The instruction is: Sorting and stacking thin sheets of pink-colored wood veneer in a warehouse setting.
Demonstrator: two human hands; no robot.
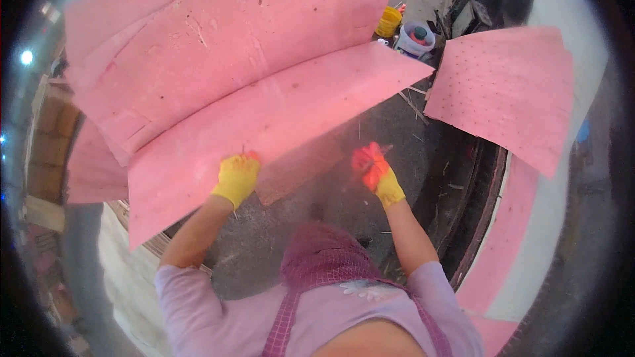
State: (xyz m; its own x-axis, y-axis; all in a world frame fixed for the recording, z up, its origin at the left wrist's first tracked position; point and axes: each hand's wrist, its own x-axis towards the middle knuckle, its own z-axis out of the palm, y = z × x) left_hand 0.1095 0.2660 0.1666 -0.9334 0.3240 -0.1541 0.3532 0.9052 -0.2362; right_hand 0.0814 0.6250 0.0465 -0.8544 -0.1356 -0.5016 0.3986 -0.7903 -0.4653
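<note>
A long pink veneer sheet (291,109) slopes across in front of me, its near edge running from lower left to upper right. My left hand (236,177), in a yellow glove with orange-red fingers, is closed on this near edge. To the right, apart from the sheet, my right hand (377,170) is held over the dark floor in the same kind of glove. Its fingers are curled closed and somewhat blurred; a small dark tip shows beside them, too unclear to name. Between my hands, a dull reddish piece (301,175) shows below the sheet's edge.
More pink sheets (218,33) lie overlapped behind the long one. At the right, a spotted pink sheet (503,86) rests over a dark-edged stack. A yellow bucket (388,21) and a white bucket (417,38) stand at the back. Debris lies on the grey floor (264,251).
</note>
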